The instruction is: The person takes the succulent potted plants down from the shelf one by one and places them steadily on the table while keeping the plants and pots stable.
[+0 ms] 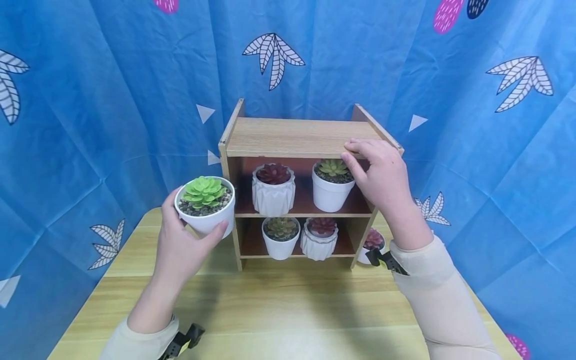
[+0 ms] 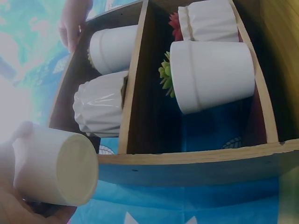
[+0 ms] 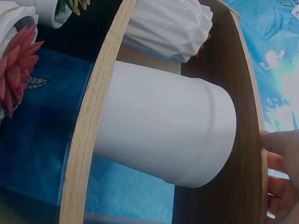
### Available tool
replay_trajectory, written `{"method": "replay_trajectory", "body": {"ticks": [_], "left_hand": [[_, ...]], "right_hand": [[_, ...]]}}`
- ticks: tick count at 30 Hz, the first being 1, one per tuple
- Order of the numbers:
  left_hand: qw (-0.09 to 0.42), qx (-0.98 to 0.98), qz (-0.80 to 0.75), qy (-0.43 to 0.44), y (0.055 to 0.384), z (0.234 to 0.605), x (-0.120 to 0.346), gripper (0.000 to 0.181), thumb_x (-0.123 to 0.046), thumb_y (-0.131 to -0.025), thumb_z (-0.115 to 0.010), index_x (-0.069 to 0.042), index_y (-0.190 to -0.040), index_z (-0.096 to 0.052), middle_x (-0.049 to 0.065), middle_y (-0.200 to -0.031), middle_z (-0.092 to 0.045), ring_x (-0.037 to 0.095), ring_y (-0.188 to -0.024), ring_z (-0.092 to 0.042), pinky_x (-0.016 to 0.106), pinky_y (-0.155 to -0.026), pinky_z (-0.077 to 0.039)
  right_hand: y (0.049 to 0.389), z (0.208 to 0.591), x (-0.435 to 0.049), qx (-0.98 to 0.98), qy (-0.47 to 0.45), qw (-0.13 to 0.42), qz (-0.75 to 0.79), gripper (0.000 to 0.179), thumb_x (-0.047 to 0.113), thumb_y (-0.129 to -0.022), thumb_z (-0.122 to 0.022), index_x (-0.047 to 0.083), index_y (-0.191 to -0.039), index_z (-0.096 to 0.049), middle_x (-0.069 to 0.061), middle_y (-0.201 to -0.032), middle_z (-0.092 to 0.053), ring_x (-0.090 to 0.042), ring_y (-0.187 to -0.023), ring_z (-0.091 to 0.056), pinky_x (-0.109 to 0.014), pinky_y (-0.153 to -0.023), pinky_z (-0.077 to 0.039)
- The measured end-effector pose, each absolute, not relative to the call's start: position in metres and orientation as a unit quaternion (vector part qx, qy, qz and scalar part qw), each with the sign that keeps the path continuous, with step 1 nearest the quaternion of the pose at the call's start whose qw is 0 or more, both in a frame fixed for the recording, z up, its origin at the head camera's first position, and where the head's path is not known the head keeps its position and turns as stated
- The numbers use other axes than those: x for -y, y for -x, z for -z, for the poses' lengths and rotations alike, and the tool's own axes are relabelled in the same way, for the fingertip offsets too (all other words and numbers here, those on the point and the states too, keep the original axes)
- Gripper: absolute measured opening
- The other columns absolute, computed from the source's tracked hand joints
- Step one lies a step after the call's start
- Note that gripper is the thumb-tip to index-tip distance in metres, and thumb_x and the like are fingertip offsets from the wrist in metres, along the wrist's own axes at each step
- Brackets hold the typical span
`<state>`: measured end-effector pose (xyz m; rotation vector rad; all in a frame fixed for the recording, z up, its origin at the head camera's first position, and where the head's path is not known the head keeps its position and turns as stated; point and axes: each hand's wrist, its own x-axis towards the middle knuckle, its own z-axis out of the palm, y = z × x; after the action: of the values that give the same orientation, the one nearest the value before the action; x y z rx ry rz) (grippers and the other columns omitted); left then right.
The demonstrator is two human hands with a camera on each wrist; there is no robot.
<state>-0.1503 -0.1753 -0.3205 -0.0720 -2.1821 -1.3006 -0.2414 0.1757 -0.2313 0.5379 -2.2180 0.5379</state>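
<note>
My left hand (image 1: pixel 186 245) grips a white pot with a bright green succulent (image 1: pixel 204 200), thumb on the near side and fingers behind. It is held in the air left of a wooden shelf (image 1: pixel 297 135), level with its upper compartment. In the left wrist view the bottom of the held pot (image 2: pixel 77 168) shows. My right hand (image 1: pixel 380 170) rests on the front edge of the shelf's top board, near its right end. Just below that hand, a white pot with a green succulent (image 1: pixel 333 192) stands in the upper compartment; in the right wrist view its smooth side (image 3: pixel 163 121) fills the middle.
A faceted white pot with a dark red succulent (image 1: pixel 273 192) stands upper left in the shelf. Below are a white pot with an olive succulent (image 1: pixel 280 245) and a ribbed pot (image 1: pixel 319 245). Another reddish succulent (image 1: pixel 373 240) stands right of the shelf. Blue cloth (image 1: pixel 148 100) hangs behind.
</note>
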Motion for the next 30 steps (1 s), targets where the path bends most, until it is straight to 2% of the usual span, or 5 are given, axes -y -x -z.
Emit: {"method": "replay_trajectory", "body": {"ticks": [10,19,30], "left_hand": [[0.28,0.824,0.492,0.014,0.157,0.34,0.183,0.105,-0.018,-0.074,-0.088,-0.007,-0.154,-0.021,0.016,-0.148,-0.042,0.035,-0.131,-0.047,0.055,-0.106,-0.04],[0.294,0.81,0.507,0.007,0.168,0.362,0.191,0.104,-0.013,-0.072,-0.089,-0.004,-0.153,-0.023,0.017,-0.147,-0.041,0.03,-0.132,-0.045,0.051,-0.109,-0.04],[0.282,0.815,0.506,-0.009,0.18,0.385,0.199,0.102,-0.014,-0.073,-0.088,-0.002,-0.151,-0.023,0.021,-0.147,-0.041,0.035,-0.132,-0.045,0.053,-0.109,-0.039]], "right_hand": [[0.241,0.231,-0.176,0.873,-0.21,0.386,-0.21,0.031,0.029,-0.097,-0.067,0.01,-0.121,-0.073,-0.007,-0.125,-0.069,-0.031,-0.124,-0.058,-0.052,-0.107,-0.04],[0.241,0.232,-0.176,0.874,-0.209,0.386,-0.209,0.031,0.03,-0.098,-0.066,0.011,-0.121,-0.073,-0.007,-0.126,-0.069,-0.031,-0.124,-0.058,-0.052,-0.108,-0.04],[0.242,0.233,-0.176,0.874,-0.209,0.386,-0.21,0.032,0.031,-0.098,-0.066,0.011,-0.121,-0.073,-0.007,-0.126,-0.069,-0.031,-0.124,-0.058,-0.052,-0.107,-0.04]]}}
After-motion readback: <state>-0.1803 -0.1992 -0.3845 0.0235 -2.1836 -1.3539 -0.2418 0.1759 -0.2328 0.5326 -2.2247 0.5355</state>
